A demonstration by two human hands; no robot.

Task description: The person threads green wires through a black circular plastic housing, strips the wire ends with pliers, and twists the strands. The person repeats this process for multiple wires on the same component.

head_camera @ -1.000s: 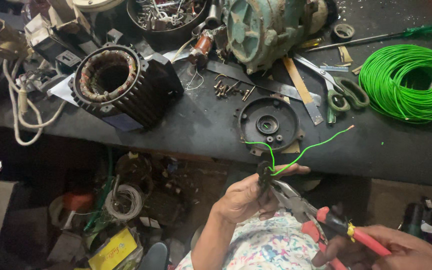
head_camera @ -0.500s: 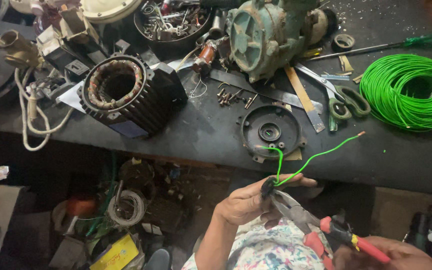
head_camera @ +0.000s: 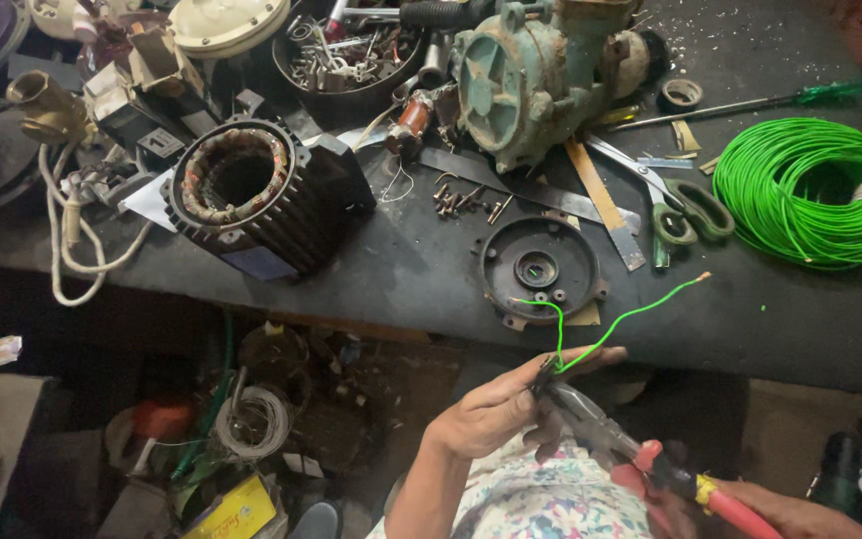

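A dark surface (head_camera: 431,269) carries a teal pump housing (head_camera: 531,75), a ribbed motor stator (head_camera: 251,195), a coil of green wire (head_camera: 815,190), a round black end cover (head_camera: 541,269) and green-handled scissors (head_camera: 680,205). Below its edge, the left hand (head_camera: 496,409) pinches a short green wire piece (head_camera: 611,324), whose two ends rise over the surface. The right hand (head_camera: 780,514), partly cut off at the frame edge, grips red-handled pliers (head_camera: 611,439), their tip meeting the wire at the left fingers.

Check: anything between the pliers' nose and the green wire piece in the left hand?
Nothing visible. The pliers, held by the right hand, already meet the green wire piece at the left hand fingertips, below the bench edge.
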